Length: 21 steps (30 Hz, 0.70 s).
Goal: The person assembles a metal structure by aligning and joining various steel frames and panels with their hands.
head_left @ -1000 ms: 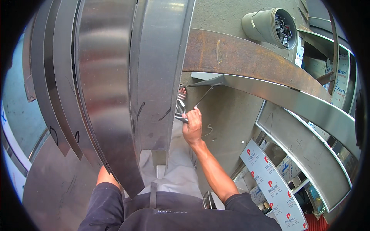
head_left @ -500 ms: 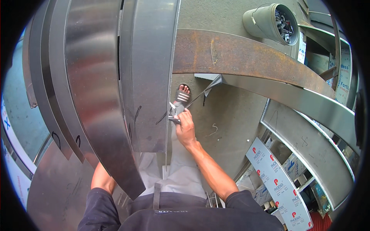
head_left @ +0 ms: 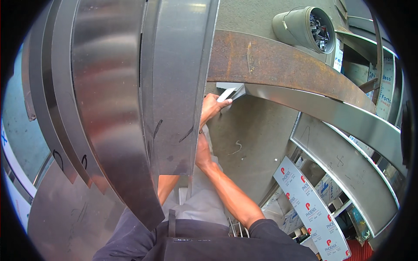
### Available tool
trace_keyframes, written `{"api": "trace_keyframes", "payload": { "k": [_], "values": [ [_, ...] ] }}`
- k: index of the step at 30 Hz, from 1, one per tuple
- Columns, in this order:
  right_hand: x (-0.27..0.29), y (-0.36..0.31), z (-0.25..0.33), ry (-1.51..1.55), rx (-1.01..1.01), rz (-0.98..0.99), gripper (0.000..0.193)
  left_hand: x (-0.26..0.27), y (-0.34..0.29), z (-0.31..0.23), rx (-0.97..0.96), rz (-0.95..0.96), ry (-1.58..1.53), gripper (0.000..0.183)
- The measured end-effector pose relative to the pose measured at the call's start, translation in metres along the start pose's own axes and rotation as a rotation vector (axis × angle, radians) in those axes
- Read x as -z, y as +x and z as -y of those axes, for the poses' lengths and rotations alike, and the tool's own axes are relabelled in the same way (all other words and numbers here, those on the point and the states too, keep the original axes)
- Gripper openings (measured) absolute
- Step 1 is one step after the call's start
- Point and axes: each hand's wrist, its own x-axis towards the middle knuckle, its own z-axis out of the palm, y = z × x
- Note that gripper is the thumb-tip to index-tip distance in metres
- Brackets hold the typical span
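Left hand [head_left: 213,107]: we're gripping strip [head_left: 322,108].
Right hand [head_left: 203,150]: half hiding; grip, we can't tell.
Strip: if slipping, could be cutting us.

Right hand [head_left: 203,151] partly out of sight behind the grey channel [head_left: 176,95]

Red emblems with lettering repeat across a pale panel [head_left: 314,212] at lower right, while blue print marks the film [head_left: 385,98] at upper right. Black handwritten strokes slash a steel channel [head_left: 176,87]; fainter marks dot a grey tray [head_left: 348,163].
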Motion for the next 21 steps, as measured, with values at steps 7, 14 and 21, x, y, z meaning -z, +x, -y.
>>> {"api": "trace_keyframes", "payload": {
  "k": [7, 14, 21],
  "values": [
    [-0.013, -0.012, 0.014, 0.171, -0.076, 0.071, 0.034, 0.011, 0.013, 0.072, -0.121, -0.180, -0.133, 0.035],
    [-0.023, -0.031, 0.005, 0.293, -0.089, 0.174, 0.027, 0.055, 0.018, 0.121, 0.081, -0.191, 0.150, 0.041],
    [-0.020, -0.018, 0.025, 0.305, -0.069, 0.209, 0.030, 0.098, 0.010, 0.169, 0.165, -0.221, 0.250, 0.045]
  ]
}}
